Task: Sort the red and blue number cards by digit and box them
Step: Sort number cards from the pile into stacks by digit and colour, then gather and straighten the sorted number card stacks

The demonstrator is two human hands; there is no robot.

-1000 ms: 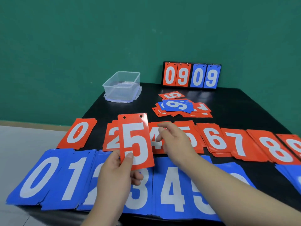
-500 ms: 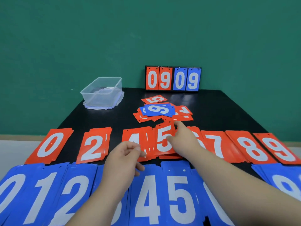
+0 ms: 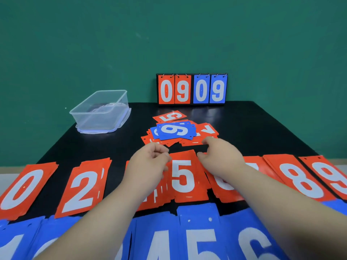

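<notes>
Red number piles lie in a row on the black table (image 3: 253, 124): 0 (image 3: 22, 188), 2 (image 3: 84, 184), 5 (image 3: 183, 177), 8 (image 3: 298, 179) and 9 (image 3: 330, 177). The red 4 and 6 piles are partly hidden under my arms. Blue piles (image 3: 199, 239) form the nearest row. My left hand (image 3: 148, 166) hovers at the top left corner of the red 5, fingers loosely curled and holding nothing. My right hand (image 3: 219, 154) is relaxed, its fingertips at the near edge of the loose mixed pile (image 3: 180, 130).
A clear plastic box (image 3: 101, 111) stands on its lid at the back left of the table. A flip scoreboard (image 3: 191, 89) showing 09 09 stands at the back edge against the green wall. Floor shows beyond the table's left edge.
The red 5 card left my left hand and now lies on the red 5 pile. Both hands have moved forward toward the loose pile, empty.
</notes>
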